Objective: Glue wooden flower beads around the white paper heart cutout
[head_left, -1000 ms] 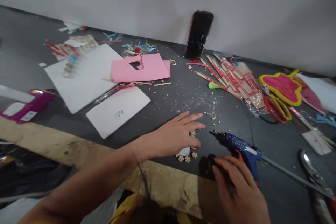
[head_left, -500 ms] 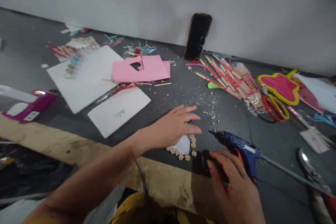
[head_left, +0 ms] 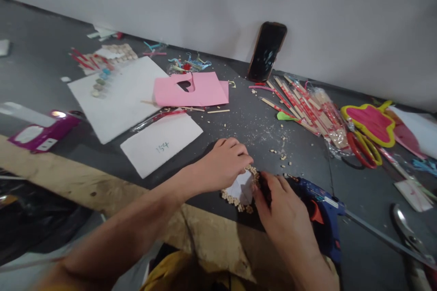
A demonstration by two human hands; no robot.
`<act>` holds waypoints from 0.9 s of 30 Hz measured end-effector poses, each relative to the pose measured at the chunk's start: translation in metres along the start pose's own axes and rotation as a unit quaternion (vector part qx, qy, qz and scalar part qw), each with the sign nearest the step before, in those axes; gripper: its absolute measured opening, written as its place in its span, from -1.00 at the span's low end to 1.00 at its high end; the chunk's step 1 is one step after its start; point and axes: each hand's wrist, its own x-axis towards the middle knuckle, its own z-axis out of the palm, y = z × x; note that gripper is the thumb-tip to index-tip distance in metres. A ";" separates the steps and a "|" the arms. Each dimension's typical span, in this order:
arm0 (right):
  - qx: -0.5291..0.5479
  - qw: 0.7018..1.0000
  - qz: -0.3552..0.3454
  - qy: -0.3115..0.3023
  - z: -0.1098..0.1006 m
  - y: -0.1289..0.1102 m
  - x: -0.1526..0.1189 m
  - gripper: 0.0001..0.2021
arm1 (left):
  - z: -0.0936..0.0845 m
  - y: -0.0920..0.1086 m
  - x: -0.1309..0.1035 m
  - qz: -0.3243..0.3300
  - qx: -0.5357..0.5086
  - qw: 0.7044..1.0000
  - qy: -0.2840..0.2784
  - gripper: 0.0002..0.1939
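Note:
A small white paper piece [head_left: 240,187] lies near the table's front edge, bordered by small wooden flower shapes [head_left: 235,201]. My left hand [head_left: 223,163] is over its far left side, fingers bent together and their tips at the flowered rim. At the right rim, my right hand [head_left: 285,207] has its thumb and forefinger on the border, the other fingers curled. Parts of the border are hidden under both hands. A blue glue gun [head_left: 322,207] lies just beyond my right hand, its nozzle toward the flowered piece.
Wooden crumbs [head_left: 282,158] lie past the hands. A phone [head_left: 266,52] leans on the wall. Packs of wooden sticks [head_left: 307,104], scissors [head_left: 363,149] and pliers [head_left: 406,227] are on the right. Pink paper [head_left: 205,88], white sheets [head_left: 160,145] and a purple device [head_left: 44,134] are on the left.
My left hand has gone from spread fingers to bent ones at the rim. My right hand has moved left and forward onto the flower border. The view has shifted slightly.

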 end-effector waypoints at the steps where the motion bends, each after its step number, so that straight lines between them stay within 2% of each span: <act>1: 0.000 1.000 -0.001 -0.001 0.000 0.000 0.000 -0.72 | 0.000 0.000 0.000 0.000 0.002 1.000 0.003 -0.81; 9: 0.017 0.999 0.022 -0.024 0.002 0.000 0.001 -0.72 | 0.002 0.000 0.001 0.002 -0.008 1.000 0.007 -0.84; 22: 0.035 0.999 0.008 -0.010 -0.001 0.002 0.004 -0.70 | 0.005 0.001 0.003 -0.012 -0.028 1.000 0.004 -0.84; 27: 0.057 0.998 -0.014 0.036 0.002 0.009 0.002 -0.68 | 0.005 -0.001 0.003 -0.012 -0.041 0.999 0.005 -0.82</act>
